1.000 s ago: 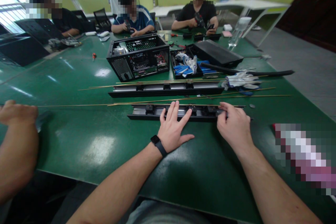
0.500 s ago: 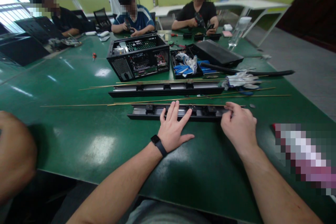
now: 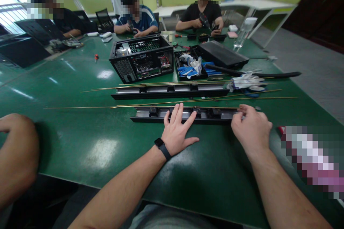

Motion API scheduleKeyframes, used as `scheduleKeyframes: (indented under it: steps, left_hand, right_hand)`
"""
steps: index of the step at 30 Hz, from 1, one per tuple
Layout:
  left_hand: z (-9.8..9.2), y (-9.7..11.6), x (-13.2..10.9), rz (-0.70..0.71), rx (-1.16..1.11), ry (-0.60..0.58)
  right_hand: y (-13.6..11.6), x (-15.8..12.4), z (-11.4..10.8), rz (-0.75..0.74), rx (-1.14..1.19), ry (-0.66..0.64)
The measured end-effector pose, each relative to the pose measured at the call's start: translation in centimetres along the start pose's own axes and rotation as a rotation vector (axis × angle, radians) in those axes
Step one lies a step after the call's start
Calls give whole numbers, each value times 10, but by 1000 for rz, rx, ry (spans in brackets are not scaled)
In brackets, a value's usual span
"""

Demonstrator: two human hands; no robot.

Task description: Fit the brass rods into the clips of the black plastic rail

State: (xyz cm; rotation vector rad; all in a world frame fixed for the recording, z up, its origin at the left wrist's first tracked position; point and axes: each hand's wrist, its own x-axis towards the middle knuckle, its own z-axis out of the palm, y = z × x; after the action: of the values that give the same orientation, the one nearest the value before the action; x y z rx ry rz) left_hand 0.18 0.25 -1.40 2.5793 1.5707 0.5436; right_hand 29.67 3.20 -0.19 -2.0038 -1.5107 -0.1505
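My left hand (image 3: 176,130), with a dark watch on its wrist, lies with fingers spread on the near black rail (image 3: 146,119). This long rail has a silvery inside and several small black blocks (image 3: 215,113) along it. At the rail's right end my right hand (image 3: 251,125) is closed in a pinch on a thin brass-coloured rod (image 3: 80,107). That rod runs along the rail's far edge and sticks out well past its left end. The fingertips hide the rod's right end.
Behind lies a second black rail (image 3: 169,95) with more thin rods. Farther back are an open computer case (image 3: 142,61), a tray of gloves (image 3: 192,66) and white gloves (image 3: 248,81). Another person's arm (image 3: 20,146) rests at left; three people sit across the green table (image 3: 67,128).
My right hand has slid a little to the right, and the rod's left tip has shifted right with it. My left hand has stayed in place.
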Motion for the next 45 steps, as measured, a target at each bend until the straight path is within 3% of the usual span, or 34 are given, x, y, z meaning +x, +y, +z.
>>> scheduleKeyframes:
  steps: [6, 14, 27, 35, 45]
  left_hand:
    - [0, 0, 0, 0, 1, 2]
    - [0, 0, 0, 0, 4, -2]
    - [-3, 1, 1, -3, -3, -18]
    - [-2, 1, 1, -4, -2, -16]
    - [-1, 1, 1, -6, -3, -18]
  right_hand:
    - [1, -1, 6, -37, 21, 26]
    - [-8, -7, 11, -139, 125, -55]
    - [3, 3, -3, 17, -7, -3]
    - [-8, -5, 5, -135, 67, -120]
    - [-2, 3, -6, 6, -21, -62]
